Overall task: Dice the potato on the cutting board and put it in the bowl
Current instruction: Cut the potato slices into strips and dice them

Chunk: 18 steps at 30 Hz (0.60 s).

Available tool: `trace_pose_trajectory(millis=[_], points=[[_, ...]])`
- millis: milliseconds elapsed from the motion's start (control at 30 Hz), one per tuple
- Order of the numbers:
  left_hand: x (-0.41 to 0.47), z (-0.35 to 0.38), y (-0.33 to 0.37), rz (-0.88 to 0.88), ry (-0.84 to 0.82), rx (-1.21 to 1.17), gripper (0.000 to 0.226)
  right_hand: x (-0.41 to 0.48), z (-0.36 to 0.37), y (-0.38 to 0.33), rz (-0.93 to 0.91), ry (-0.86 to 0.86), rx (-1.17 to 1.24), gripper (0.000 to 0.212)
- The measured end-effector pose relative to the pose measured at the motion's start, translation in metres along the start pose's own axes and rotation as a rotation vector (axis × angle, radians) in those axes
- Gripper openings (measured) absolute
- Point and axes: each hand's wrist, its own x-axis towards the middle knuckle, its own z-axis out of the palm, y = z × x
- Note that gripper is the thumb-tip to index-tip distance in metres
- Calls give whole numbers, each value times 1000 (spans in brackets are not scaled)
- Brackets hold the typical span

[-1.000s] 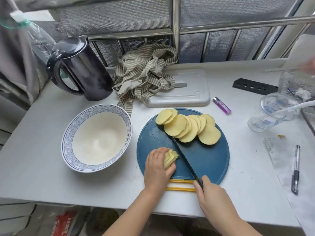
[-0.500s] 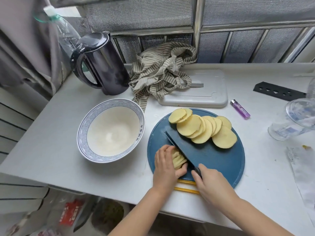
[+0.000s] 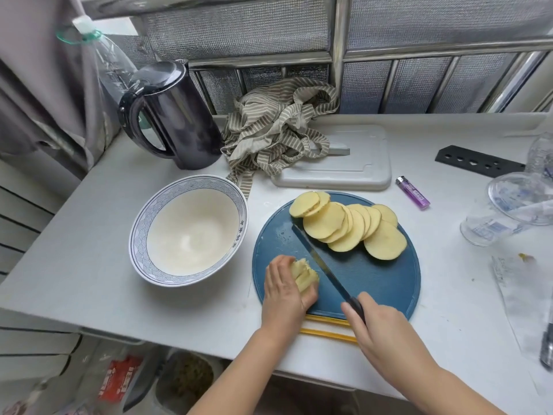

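A round blue cutting board [image 3: 374,283] lies at the table's front. Several round potato slices [image 3: 350,226] are fanned across its far half. My left hand [image 3: 285,290] presses a small stack of cut potato strips [image 3: 305,275] at the board's near left edge. My right hand [image 3: 380,327] grips the handle of a dark knife [image 3: 321,262]; the blade lies diagonally just right of the strips, its tip pointing toward the slices. The white bowl [image 3: 239,202] with a blue patterned rim stands left of the board, with nothing in it.
A black kettle [image 3: 176,118] and a striped cloth [image 3: 278,130] sit at the back, beside a white board [image 3: 359,172]. A purple lighter [image 3: 413,193], a black strip [image 3: 478,160] and clear plastic cups [image 3: 514,202] lie right. Yellow chopsticks [image 3: 326,327] rest by the front edge.
The knife blade has moved off the potato stack to its right side. My left hand stays pressed on the strips. The camera view has shifted.
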Motion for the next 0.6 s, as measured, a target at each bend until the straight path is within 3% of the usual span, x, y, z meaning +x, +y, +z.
trace_pose_trajectory(millis=[200,500,600], points=[[-4,-4,-5,20,22,30,66,-10,-1,-2,-30,0,-33,30],[-11,-3,0,14,-54,146,52,-5,1,-9,-62,-5,-123,27],[-11,-2,-1,20,-61,165,49,-1,9,-4,-91,45,-187,36]])
